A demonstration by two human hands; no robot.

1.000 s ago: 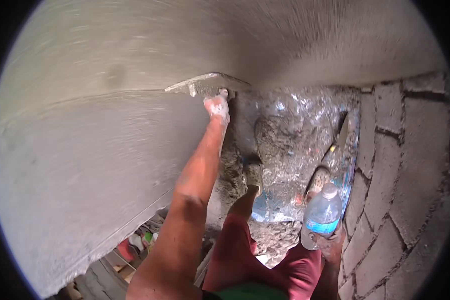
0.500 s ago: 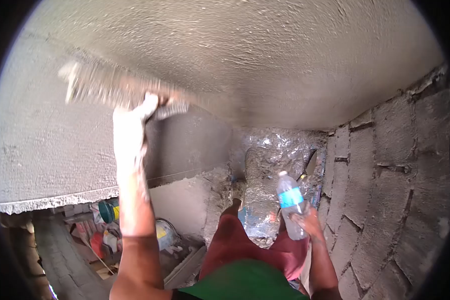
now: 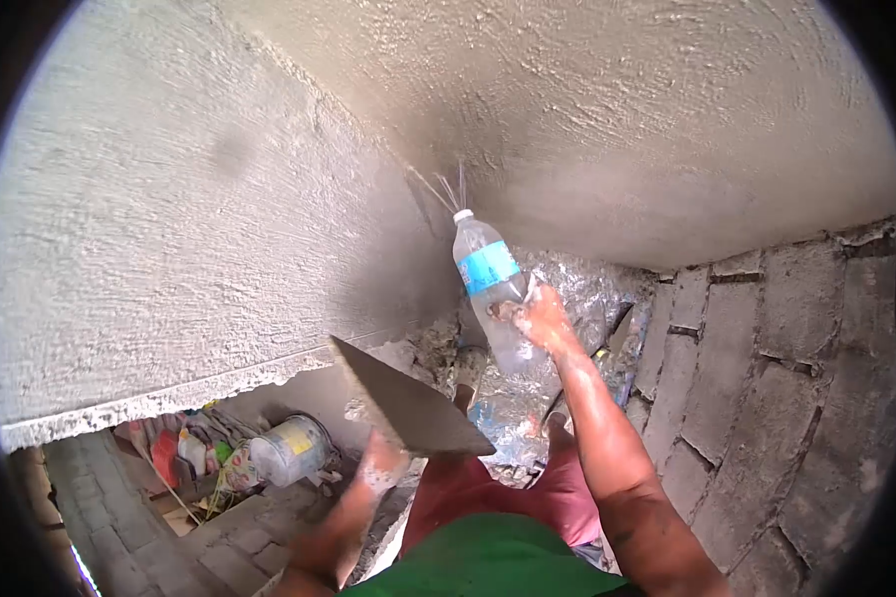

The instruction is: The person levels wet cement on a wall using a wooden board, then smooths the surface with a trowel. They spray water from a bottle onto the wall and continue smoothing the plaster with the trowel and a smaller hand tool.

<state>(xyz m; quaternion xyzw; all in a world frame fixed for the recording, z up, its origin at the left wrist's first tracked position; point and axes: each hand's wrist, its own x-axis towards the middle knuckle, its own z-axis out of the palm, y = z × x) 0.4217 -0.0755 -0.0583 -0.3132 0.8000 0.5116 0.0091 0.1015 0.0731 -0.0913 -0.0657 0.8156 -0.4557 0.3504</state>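
Note:
My right hand (image 3: 546, 318) is wrapped round the lower part of a clear plastic water bottle (image 3: 486, 267) with a blue label and white cap. The bottle leans toward the corner, and thin jets of water spray from its cap at the plaster. Lower down, my left hand (image 3: 382, 464) grips a plastering float (image 3: 408, 403), its flat face turned away from the hand; the handle is hidden. A grey plastered wall (image 3: 169, 229) on the left meets another plastered surface (image 3: 647, 109) ahead. Wet plaster coats my left hand and wrist.
Bare block masonry (image 3: 747, 368) rises on the right. Mortar-smeared sheeting (image 3: 592, 284) covers the floor by my feet. Below the left wall's ragged lower edge (image 3: 159, 403) are a white bucket (image 3: 291, 450), bags and a red item (image 3: 163, 453). Blocks (image 3: 110, 507) lie lower left.
My left hand has brought the float down from the left wall to near my legs. My right hand has raised the bottle up and left toward the corner, and water now sprays from it.

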